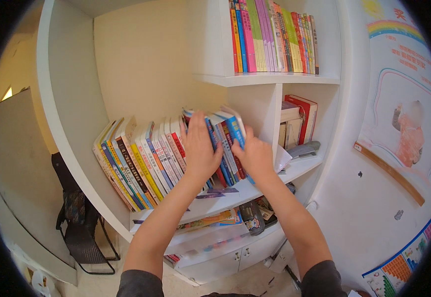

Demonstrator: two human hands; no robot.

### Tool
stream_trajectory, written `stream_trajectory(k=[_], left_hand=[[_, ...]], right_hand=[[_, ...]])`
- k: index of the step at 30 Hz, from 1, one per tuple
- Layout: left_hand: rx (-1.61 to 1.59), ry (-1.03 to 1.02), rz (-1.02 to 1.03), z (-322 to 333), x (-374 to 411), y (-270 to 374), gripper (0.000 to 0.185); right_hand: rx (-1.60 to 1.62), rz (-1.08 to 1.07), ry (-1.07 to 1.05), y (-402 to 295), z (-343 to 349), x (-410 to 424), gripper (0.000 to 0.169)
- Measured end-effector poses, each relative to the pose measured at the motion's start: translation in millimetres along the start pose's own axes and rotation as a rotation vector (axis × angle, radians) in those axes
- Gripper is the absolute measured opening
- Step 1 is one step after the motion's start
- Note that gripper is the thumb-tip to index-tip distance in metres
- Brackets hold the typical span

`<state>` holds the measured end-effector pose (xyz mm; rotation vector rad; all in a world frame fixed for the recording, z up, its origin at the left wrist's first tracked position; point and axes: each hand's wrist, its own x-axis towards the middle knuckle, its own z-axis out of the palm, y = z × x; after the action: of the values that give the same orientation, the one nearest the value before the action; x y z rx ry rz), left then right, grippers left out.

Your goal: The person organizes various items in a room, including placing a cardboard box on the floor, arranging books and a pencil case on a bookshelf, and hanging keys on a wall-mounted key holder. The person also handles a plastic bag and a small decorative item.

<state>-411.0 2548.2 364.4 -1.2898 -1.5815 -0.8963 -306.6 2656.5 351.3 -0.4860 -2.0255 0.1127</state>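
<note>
My left hand [201, 146] lies against the row of books, fingers extended upward over the spines and the thumb out to the right. It covers several spines. At the right end of the row, my right hand [254, 154] has its fingers around the outer side of a blue book [234, 130] and its thumb on the spine side. Between the hands stand several blue and dark red books [225, 148], leaning slightly. To the left, a tilted row of books [145, 159] includes a yellow spine [145, 169] and a red-topped one [178, 144].
Purple flat pieces [217, 193] lie on the white shelf [250, 193] before the books. Upright books [271, 41] fill an upper compartment. A grey stapler [304, 149] rests in the right compartment. A pencil case [252, 217] sits below. A black chair [85, 237] stands at left.
</note>
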Motion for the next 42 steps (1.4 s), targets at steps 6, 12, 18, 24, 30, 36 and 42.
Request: stream_trajectory(k=[6, 12, 18, 24, 30, 36, 42], left_hand=[[0.065, -0.111, 0.085, -12, 14, -8, 0.086], [0.183, -0.109, 0.04, -34, 9, -15, 0.085], [0.137, -0.04, -0.098, -44, -18, -3, 0.049], [0.015, -0.219, -0.413, -10, -50, 15, 0.03], [0.008, -0.156, -0.588, 6, -51, 30, 0.032], [-0.011, -0.064, -0.611, 17, -42, 31, 0.041], [-0.121, -0.023, -0.485, -5, -51, 21, 0.03]], right_hand=[[0.172, 0.128, -0.053, 5, 2, -7, 0.039], [0.421, 0.139, -0.172, 5, 5, -36, 0.049], [0.523, 0.138, -0.195, 8, 6, -55, 0.054], [0.458, 0.111, -0.142, 14, 9, -69, 0.058], [0.413, 0.233, -0.218, 11, 1, -70, 0.056], [0.444, 0.221, -0.158, 14, 1, -73, 0.052], [0.433, 0.205, -0.093, 14, 5, -79, 0.054]])
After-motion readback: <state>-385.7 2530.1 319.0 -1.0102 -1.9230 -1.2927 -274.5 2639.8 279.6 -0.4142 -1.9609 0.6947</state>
